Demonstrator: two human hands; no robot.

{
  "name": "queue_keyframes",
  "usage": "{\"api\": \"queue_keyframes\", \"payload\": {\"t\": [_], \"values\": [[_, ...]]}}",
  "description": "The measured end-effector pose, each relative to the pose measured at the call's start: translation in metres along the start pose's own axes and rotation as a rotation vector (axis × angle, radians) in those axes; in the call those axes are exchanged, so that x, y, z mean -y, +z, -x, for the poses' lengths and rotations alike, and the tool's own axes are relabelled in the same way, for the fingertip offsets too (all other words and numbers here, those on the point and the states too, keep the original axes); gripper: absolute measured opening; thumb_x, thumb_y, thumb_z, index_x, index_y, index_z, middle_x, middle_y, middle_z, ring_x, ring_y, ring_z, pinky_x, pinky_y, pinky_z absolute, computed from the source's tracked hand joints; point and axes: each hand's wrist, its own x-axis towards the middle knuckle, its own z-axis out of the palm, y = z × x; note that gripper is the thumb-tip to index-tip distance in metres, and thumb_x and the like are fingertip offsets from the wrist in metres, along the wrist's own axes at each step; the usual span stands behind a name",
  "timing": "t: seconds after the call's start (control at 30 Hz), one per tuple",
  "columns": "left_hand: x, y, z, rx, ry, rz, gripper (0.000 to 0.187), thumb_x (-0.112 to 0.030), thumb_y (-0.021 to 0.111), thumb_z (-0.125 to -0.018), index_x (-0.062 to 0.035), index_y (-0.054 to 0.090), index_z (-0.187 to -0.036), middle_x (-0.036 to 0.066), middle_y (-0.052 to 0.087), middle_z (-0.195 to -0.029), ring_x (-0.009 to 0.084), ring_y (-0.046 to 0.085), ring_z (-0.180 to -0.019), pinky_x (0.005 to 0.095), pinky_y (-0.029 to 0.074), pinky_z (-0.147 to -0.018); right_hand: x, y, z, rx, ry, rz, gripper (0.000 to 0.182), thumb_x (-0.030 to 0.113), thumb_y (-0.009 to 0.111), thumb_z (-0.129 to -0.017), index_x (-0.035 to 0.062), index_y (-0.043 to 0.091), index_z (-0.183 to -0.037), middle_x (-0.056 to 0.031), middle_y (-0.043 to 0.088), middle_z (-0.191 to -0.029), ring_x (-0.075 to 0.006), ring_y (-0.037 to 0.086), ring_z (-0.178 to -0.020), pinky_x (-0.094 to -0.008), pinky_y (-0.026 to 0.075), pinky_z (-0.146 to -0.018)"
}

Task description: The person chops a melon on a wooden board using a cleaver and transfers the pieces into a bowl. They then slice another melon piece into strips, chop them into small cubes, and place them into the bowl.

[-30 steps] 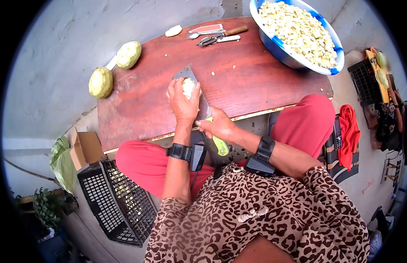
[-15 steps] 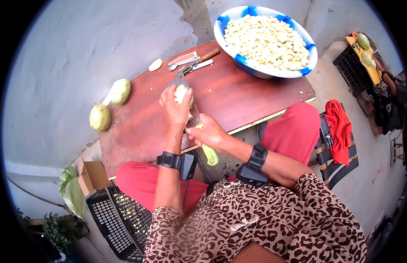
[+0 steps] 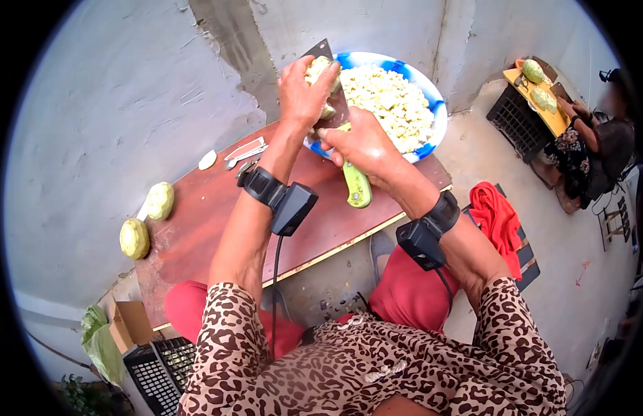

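Note:
My left hand is wrapped round pale green-white cut pieces, pressing them against the broad blade of a cleaver. The cleaver's yellow-green handle is in my right hand, its butt sticking out below the fingers. Both hands are raised at the left edge of a blue-and-white basin, which they partly cover. Diced pale pieces fill the basin. Two peeled pale green fruits lie at the left end of the red-brown table.
A pale slice and some utensils lie by the table's back edge. Crates and a cardboard box stand lower left. A red cloth hangs on a chair at right. Beyond, another person sits at a yellow board.
Both hands have lifted the cleaver and the cut pieces off the table and carried them forward to the basin. The view has shifted, bringing more of the other person into sight.

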Motion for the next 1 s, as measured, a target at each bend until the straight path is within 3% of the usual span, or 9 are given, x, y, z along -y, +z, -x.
{"api": "queue_keyframes", "payload": {"t": [0.07, 0.2, 0.33, 0.43, 0.57, 0.67, 0.7, 0.83, 1.0], "values": [[0.005, 0.023, -0.005, 0.029, 0.04, 0.066, 0.064, -0.051, 0.068, -0.083, -0.0001, 0.061, -0.122, 0.023, 0.058, -0.122, 0.0361, 0.053, -0.116, 0.0423, 0.041, -0.101, -0.008, -0.021, -0.008, -0.021, -0.044, 0.072, 0.014, 0.002, 0.058, -0.082, -0.0033, 0.059, -0.095, -0.0057, 0.06, -0.07, -0.0106, 0.053, -0.05, -0.0275, 0.045, -0.047], [0.023, 0.041, 0.001, 0.13, 0.063, 0.142, 0.072, -0.055, 0.057, -0.091, 0.0015, 0.049, -0.136, 0.026, 0.05, -0.135, 0.0397, 0.045, -0.126, 0.0453, 0.034, -0.107, -0.019, -0.042, -0.023, -0.192, 0.018, 0.469, 0.027, 0.009, 0.059, -0.079, -0.01, 0.059, -0.099, -0.0222, 0.067, -0.079, -0.0282, 0.067, -0.063, -0.0399, 0.053, -0.063], [0.028, 0.059, 0.015, 0.105, 0.185, 0.017, 0.068, -0.048, 0.054, -0.094, -0.0041, 0.041, -0.144, 0.026, 0.041, -0.143, 0.0412, 0.035, -0.135, 0.048, 0.023, -0.112, -0.025, -0.054, -0.02, -0.268, -0.094, 0.829, 0.028, 0.01, 0.059, -0.078, -0.0133, 0.056, -0.094, -0.036, 0.062, -0.09, -0.0476, 0.063, -0.091, -0.0486, 0.051, -0.081], [0.023, 0.057, 0.027, 0.046, 0.398, -0.008, 0.052, -0.035, 0.052, -0.097, -0.0115, 0.046, -0.143, 0.023, 0.041, -0.144, 0.0393, 0.032, -0.138, 0.0512, 0.018, -0.113, -0.029, -0.044, -0.016, -0.284, -0.108, 0.821, 0.027, 0.012, 0.062, -0.079, -0.0102, 0.056, -0.093, -0.0312, 0.062, -0.088, -0.0432, 0.064, -0.087, -0.0467, 0.049, -0.078], [0.019, 0.055, 0.026, 0.108, 0.378, -0.148, 0.044, -0.026, 0.054, -0.095, -0.011, 0.053, -0.136, 0.022, 0.043, -0.143, 0.0402, 0.029, -0.14, 0.0579, 0.016, -0.112, -0.028, -0.047, -0.014, -0.306, -0.107, 0.821, 0.026, 0.011, 0.062, -0.079, -0.0095, 0.057, -0.094, -0.0298, 0.063, -0.086, -0.0412, 0.064, -0.084, -0.0456, 0.049, -0.076], [0.031, 0.043, 0.029, 0.301, 0.213, -0.548, 0.041, -0.021, 0.054, -0.094, -0.0092, 0.055, -0.133, 0.023, 0.043, -0.143, 0.0424, 0.03, -0.139, 0.0585, 0.017, -0.112, -0.016, -0.043, -0.009, -0.301, -0.056, 0.794, 0.026, 0.01, 0.06, -0.079, -0.0112, 0.055, -0.093, -0.0346, 0.063, -0.088, -0.048, 0.063, -0.089, -0.0492, 0.05, -0.08], [0.032, 0.043, 0.031, 0.336, 0.124, -0.539, 0.039, -0.017, 0.054, -0.093, -0.0063, 0.056, -0.13, 0.025, 0.042, -0.142, 0.0443, 0.031, -0.137, 0.0592, 0.018, -0.111, -0.02, -0.046, -0.009, -0.32, -0.076, 0.79, 0.024, 0.009, 0.059, -0.079, -0.0102, 0.055, -0.093, -0.0341, 0.063, -0.088, -0.0477, 0.063, -0.088, -0.0493, 0.05, -0.08], [0.03, 0.034, 0.028, 0.075, 0.278, -0.278, 0.044, -0.019, 0.056, -0.094, -0.0072, 0.052, -0.136, 0.022, 0.044, -0.143, 0.0398, 0.034, -0.137, 0.0503, 0.025, -0.111, -0.023, -0.044, -0.009, -0.311, -0.046, 0.813, 0.025, 0.01, 0.06, -0.079, -0.009, 0.056, -0.094, -0.0322, 0.064, -0.086, -0.0466, 0.064, -0.086, -0.0489, 0.051, -0.079], [0.004, 0.031, 0.038, 0.152, 0.461, -0.126, 0.046, -0.022, 0.056, -0.095, -0.0087, 0.051, -0.138, 0.018, 0.045, -0.143, 0.0371, 0.036, -0.137, 0.0485, 0.024, -0.111, -0.043, -0.052, -0.023, -0.351, -0.092, 0.555, 0.029, 0.013, 0.062, -0.078, -0.0088, 0.058, -0.097, -0.0292, 0.065, -0.085, -0.0436, 0.066, -0.083, -0.0468, 0.052, -0.076]]}}
